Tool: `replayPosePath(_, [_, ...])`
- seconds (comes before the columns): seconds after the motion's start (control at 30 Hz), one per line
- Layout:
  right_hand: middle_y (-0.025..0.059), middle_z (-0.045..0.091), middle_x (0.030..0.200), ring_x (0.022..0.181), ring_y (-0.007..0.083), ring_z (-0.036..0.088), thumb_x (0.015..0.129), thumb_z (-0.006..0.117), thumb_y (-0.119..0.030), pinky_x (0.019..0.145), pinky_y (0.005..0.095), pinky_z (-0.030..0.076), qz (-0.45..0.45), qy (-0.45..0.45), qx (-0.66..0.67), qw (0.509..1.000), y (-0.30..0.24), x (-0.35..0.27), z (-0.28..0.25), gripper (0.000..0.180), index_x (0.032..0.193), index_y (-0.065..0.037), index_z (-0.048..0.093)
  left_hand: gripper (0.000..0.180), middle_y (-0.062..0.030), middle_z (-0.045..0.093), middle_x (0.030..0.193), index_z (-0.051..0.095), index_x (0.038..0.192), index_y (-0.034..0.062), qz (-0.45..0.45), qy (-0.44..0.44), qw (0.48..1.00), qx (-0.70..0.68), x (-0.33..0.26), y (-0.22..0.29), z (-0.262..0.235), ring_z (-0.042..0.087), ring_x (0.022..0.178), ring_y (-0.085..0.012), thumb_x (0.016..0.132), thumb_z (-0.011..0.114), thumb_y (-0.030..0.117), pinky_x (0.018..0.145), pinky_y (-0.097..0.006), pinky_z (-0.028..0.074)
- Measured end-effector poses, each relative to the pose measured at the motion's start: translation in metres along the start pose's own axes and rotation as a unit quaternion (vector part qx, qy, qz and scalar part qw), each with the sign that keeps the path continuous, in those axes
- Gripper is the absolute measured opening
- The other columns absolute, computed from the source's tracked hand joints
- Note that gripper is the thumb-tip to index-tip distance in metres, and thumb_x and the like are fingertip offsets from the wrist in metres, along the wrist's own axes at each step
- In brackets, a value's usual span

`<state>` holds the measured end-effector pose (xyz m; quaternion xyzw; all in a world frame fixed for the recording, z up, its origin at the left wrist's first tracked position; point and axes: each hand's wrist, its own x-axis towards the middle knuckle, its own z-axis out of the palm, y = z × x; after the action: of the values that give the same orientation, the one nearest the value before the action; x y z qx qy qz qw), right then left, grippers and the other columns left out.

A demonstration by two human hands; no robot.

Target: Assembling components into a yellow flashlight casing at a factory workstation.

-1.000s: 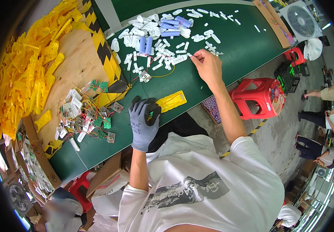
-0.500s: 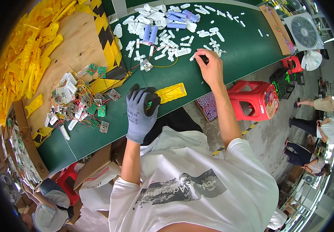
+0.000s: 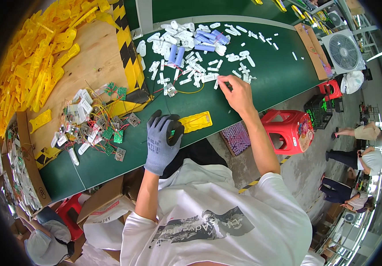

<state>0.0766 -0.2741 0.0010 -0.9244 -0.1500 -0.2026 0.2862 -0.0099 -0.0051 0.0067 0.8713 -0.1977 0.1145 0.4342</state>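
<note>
While my gloved left hand (image 3: 163,142) lies curled on the green bench (image 3: 279,75), I cannot tell whether its fingers hold anything, since the glove hides them; it sits just beside a yellow tray (image 3: 195,122), near the bench's front edge. My bare right hand (image 3: 237,92) reaches well forward, thumb and forefinger pinched on a small white piece (image 3: 219,79) at the near edge of the white parts (image 3: 186,44), a scatter that spreads across the bench ahead of me. Among those parts lie several blue cells (image 3: 176,55), and a thin yellow wire (image 3: 186,91) loops out of the pile toward my left. Off to my left, a tangle of small green boards (image 3: 106,128) with wires and white connectors covers the bench between my glove and a wooden board (image 3: 89,57), which carries a black-and-yellow striped edge (image 3: 126,48) and a big heap of yellow mouldings (image 3: 27,62). Under my right forearm, past the bench edge, stand a box of purple cells (image 3: 236,138) and a red stool (image 3: 290,131). A fan (image 3: 345,51) stands at the far right end, and other people (image 3: 359,155) sit on the floor beyond it.
</note>
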Motion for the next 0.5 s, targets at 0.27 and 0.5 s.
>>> replayPosePath(0.27, [0.0076, 0.069, 0.090, 0.075, 0.0180, 0.066, 0.080, 0.074, -0.010, 0.060, 0.0274, 0.051, 0.101, 0.010, 0.103, 0.990, -0.003, 0.004, -0.001, 0.018, 0.097, -0.004, 0.069, 0.017, -0.0080, 0.065, 0.103, 0.060, 0.088, 0.0089, 0.011, -0.002, 1.000, 0.006, 0.004, -0.002, 0.001, 0.058, 0.099, -0.0292, 0.073, 0.069, 0.006, 0.104, -0.047, 0.036])
replayPosePath(0.5, [0.0076, 0.069, 0.090, 0.071, 0.0175, 0.065, 0.080, 0.074, -0.009, 0.059, 0.0269, 0.050, 0.103, 0.007, 0.072, 0.992, 0.005, 0.002, 0.002, 0.011, 0.089, -0.003, 0.071, 0.018, -0.0085, 0.066, 0.103, 0.061, 0.086, 0.0094, 0.003, -0.002, 1.000, -0.002, 0.002, 0.001, 0.001, 0.058, 0.099, -0.0311, 0.071, 0.068, 0.003, 0.103, -0.046, 0.036])
